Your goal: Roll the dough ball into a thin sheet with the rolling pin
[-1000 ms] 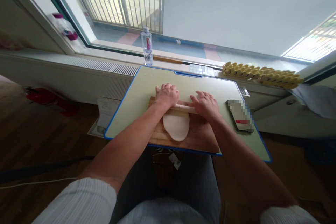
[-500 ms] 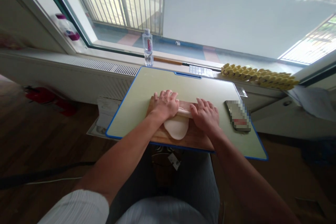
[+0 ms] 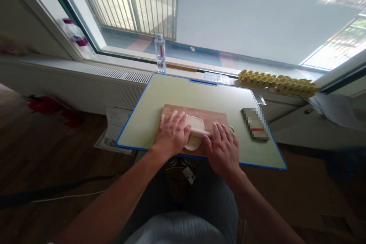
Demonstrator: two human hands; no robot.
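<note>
A slim pale rolling pin [image 3: 199, 132] lies across a flattened oval of dough [image 3: 196, 122], which shows both beyond and in front of it. Under the dough is a brown wooden cutting board [image 3: 214, 116]. My left hand [image 3: 174, 134] holds down the pin's left end, fingers stretched forward over the board. On the right end rests my right hand [image 3: 223, 146], its fingers curved over the pin. Both hands hide the ends of the pin.
The board sits on a pale green, blue-edged tabletop [image 3: 171, 89]. A phone-like slab [image 3: 256, 124], blurred out, lies at right. Along the windowsill stand a clear water bottle [image 3: 160, 55] and a row of yellow ridged pieces [image 3: 277, 84]. A radiator [image 3: 114, 74] runs left.
Both hands have drawn the rolling pin back toward me. More dough now shows beyond the pin and less in front of it. The view has shifted slightly.
</note>
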